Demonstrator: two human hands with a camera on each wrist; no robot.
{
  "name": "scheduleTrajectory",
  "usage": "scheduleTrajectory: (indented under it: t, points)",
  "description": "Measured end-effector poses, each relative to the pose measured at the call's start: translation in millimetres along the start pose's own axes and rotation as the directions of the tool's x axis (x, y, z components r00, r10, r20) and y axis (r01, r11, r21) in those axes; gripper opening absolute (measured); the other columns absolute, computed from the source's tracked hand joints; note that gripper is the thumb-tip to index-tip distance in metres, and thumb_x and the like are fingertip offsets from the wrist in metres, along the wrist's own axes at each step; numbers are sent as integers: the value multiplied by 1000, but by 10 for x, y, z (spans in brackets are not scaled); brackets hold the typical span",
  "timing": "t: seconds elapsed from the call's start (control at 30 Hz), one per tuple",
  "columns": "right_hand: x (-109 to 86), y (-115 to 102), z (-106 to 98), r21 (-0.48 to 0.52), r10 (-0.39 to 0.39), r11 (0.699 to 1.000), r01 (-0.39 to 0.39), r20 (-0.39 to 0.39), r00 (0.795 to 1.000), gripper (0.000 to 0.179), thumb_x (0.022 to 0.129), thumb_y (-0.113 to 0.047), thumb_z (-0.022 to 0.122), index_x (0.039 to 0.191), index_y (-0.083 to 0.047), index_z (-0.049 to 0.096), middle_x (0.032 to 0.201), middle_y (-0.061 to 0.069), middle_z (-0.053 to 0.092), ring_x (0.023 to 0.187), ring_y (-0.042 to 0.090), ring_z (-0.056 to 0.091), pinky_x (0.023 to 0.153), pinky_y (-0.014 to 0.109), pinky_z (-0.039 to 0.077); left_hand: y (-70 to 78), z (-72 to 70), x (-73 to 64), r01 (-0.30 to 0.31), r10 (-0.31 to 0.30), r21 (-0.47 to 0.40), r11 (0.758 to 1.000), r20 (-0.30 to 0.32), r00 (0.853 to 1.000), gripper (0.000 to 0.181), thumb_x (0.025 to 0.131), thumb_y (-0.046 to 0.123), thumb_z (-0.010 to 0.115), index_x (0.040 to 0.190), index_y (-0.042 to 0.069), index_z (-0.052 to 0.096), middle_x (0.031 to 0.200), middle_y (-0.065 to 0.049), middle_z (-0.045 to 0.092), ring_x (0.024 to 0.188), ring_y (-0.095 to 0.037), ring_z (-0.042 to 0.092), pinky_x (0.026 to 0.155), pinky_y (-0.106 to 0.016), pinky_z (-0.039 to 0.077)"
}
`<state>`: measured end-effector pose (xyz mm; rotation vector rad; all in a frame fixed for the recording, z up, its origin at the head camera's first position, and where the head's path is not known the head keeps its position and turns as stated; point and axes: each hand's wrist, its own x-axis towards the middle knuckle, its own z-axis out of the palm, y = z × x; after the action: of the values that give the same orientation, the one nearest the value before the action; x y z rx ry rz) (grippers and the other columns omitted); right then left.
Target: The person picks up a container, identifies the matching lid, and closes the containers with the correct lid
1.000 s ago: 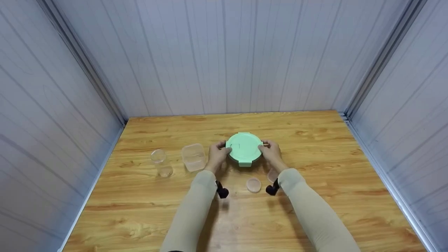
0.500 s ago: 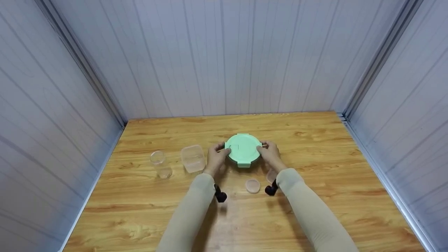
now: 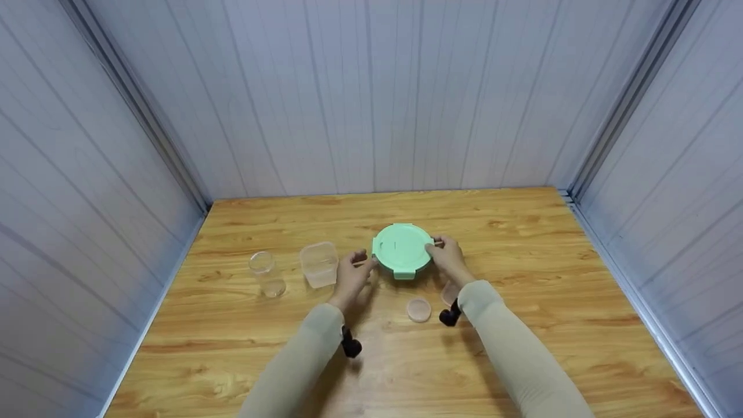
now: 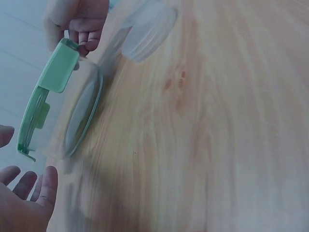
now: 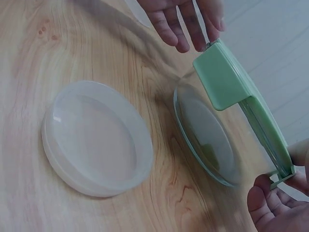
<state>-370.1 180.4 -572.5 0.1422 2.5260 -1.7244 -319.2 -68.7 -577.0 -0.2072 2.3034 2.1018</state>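
Observation:
A round glass food container (image 3: 403,251) with a green clip-on lid (image 5: 224,79) stands on the wooden table. My right hand (image 3: 450,261) pinches a side clip, its thumb on the lid's edge and fingers below in the right wrist view. On the opposite side my left hand (image 3: 351,278) is held beside the container, its fingers (image 4: 48,188) spread and a small gap between them and the lid in the left wrist view. The clip (image 4: 33,157) nearest the left hand hangs outward from the rim. The front clip (image 3: 404,274) is folded down over the glass.
Left of the left hand stands a clear square plastic tub (image 3: 320,265), with a clear glass (image 3: 267,274) farther left. Two small round translucent pieces (image 3: 418,309) lie near the right wrist, one partly hidden by the sleeve. Pale panel walls (image 3: 371,104) enclose the table (image 3: 499,360).
My left hand has let go of the lid's left edge and drawn back slightly left and toward me. The right hand keeps its grip, and the container stays in place.

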Motion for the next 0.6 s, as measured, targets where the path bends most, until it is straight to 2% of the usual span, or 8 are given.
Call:
scheduleTrajectory:
  t: [0.33, 0.6]
  points:
    - [-5, 3, -3, 4, -13, 1000, 13, -2, 1000, 40, 111, -17, 58, 145, 4, 60, 129, 21, 63, 110, 25, 60, 88, 30, 51, -10, -135, -173, -56, 54, 59, 997, 27, 998, 49, 104, 14, 70, 146, -9, 58, 146, -30, 60, 127, -40, 65, 95, -42, 63]
    - [-4, -8, -4, 3, -7, 1000, 7, 0, 1000, 40, 111, -17, 58, 145, 3, 59, 126, 20, 64, 106, 23, 59, 84, 27, 50, 69, -234, -294, -43, 38, 70, 997, 59, 998, 50, 106, 19, 71, 148, -6, 58, 150, -27, 59, 128, -36, 64, 103, -43, 60]
